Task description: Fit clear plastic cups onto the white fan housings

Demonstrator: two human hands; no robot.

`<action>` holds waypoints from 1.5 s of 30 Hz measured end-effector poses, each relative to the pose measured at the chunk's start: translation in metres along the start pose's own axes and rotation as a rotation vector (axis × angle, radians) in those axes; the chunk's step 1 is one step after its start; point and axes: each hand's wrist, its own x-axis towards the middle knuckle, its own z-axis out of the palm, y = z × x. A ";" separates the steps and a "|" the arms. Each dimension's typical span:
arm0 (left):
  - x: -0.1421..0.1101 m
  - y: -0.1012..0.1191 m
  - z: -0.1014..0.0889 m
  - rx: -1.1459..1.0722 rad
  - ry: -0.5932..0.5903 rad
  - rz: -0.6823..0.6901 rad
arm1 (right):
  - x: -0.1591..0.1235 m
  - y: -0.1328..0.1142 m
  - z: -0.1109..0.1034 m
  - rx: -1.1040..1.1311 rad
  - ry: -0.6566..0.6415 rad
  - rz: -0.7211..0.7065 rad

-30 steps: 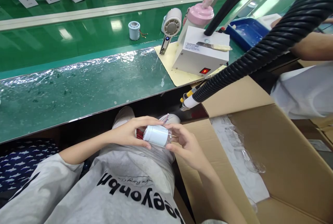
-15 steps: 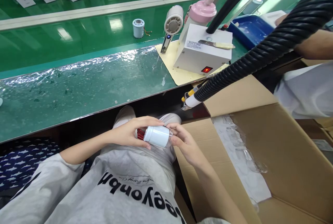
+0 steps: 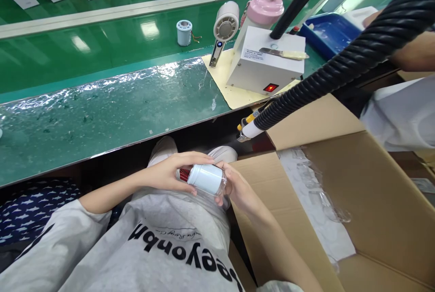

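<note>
A light blue cylindrical housing lies sideways above my lap, with something red, perhaps wires, at its left end. My left hand grips it from the left, thumb below and fingers above. Around its right end sits a clear plastic cover. My right hand is closed on that covered end, with some fingertips showing beneath it. The far side of the housing and several fingers are hidden.
A black ribbed hose slants down to a nozzle right of my hands. Beside me is an open carton holding clear plastic pieces. On the bench stand a white machine, a handheld fan and another blue housing. A person's arm reaches in at right.
My right hand has turned and wrapped further round the right end of the housing, its fingertips now showing underneath. The left hand keeps its grip. The camera view has shifted slightly.
</note>
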 end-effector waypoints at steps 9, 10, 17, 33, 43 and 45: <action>-0.001 -0.002 -0.001 0.020 -0.008 0.044 | 0.002 0.002 0.007 0.110 -0.062 0.142; -0.001 -0.002 -0.001 0.022 -0.008 0.056 | 0.002 0.002 0.007 0.113 -0.066 0.138; -0.003 -0.004 0.000 0.025 -0.013 0.119 | -0.002 0.002 0.008 0.093 -0.071 0.057; -0.006 0.007 0.001 0.034 -0.046 0.048 | -0.007 0.000 0.010 0.111 -0.094 0.121; -0.004 0.017 0.006 -0.032 0.015 -0.171 | -0.003 0.006 0.008 0.166 -0.185 0.280; -0.003 0.021 0.007 -0.073 0.048 -0.225 | -0.006 0.009 0.006 0.074 -0.162 0.188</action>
